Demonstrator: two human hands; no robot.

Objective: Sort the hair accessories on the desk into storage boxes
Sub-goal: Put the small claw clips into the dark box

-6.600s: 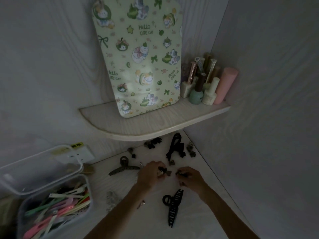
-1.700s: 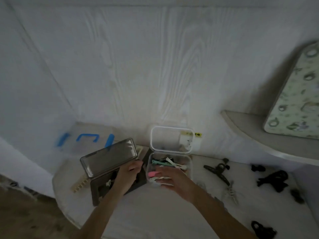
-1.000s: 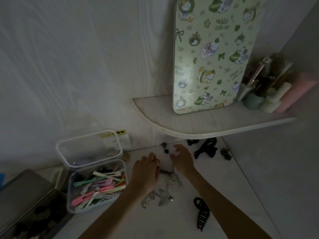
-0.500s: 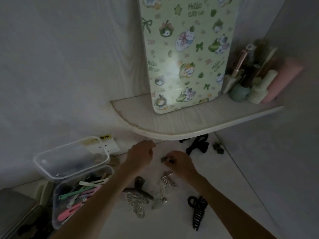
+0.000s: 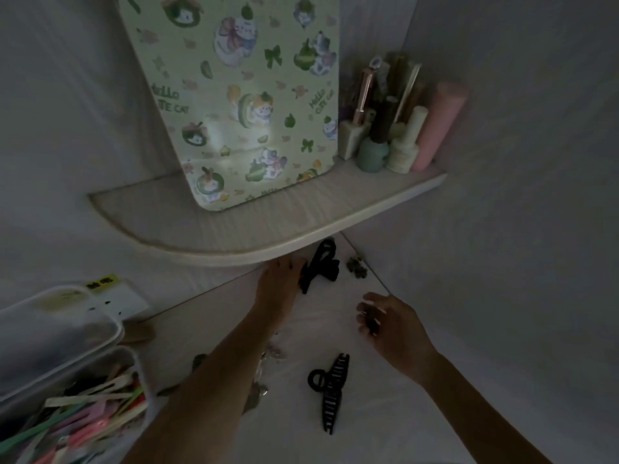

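Under the shelf point(image 5: 234, 236), at the far corner of the desk point(image 5: 385, 413), the head view shows the left hand point(image 5: 279, 283) stretched forward with its fingers reaching beneath the shelf edge, just beside a black bow clip point(image 5: 321, 266); whether the fingertips touch it or curl round anything I cannot tell, since the shelf and the dim light hide them. That clip lies immediately to the right of the left hand, its long axis running from near-left to far-right, toward the corner. The right hand point(image 5: 390, 323) hovers nearer the camera and further right, fingers loosely curled, with something small and dark point(image 5: 370, 324) at the fingertips that it seems to pinch. A small dark clip point(image 5: 356, 266) sits beyond the bow clip, well apart from either hand. A black claw clip point(image 5: 330, 390) lies between the two forearms, long axis pointing nearly straight away from the person, closer to the right hand. Some pale metallic clips point(image 5: 271, 354) show partly beside the left forearm. At the near left, the open box point(image 5: 134, 360) holds coloured flat clips point(image 5: 83, 416). By my judgement the left hand is the better placed for the bow clip, and whatever is gathered must travel back and to the left to reach the box.
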